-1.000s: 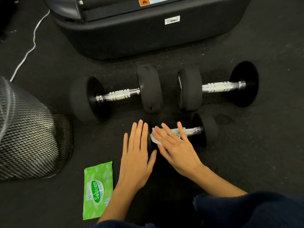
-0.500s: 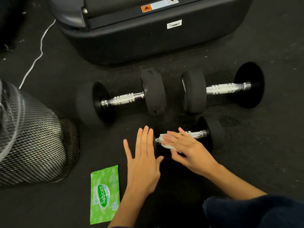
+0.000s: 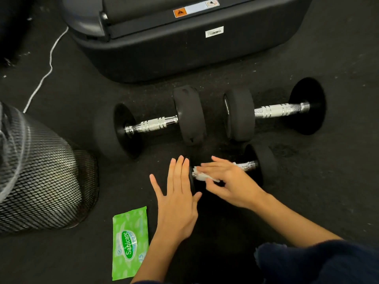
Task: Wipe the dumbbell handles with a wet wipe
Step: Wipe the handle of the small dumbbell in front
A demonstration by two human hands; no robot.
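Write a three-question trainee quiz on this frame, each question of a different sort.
1. True or false: the right hand presses a white wipe on the small dumbbell's handle.
2. How many dumbbells lie on the floor? A) two B) three C) four
3. Fill in: the green wipe packet lies beside the ____ hand.

Key: 1 true. 2 B: the small one plus the left large dumbbell and the right large dumbbell. 3 left, which rests flat and open against the small dumbbell's near weight.
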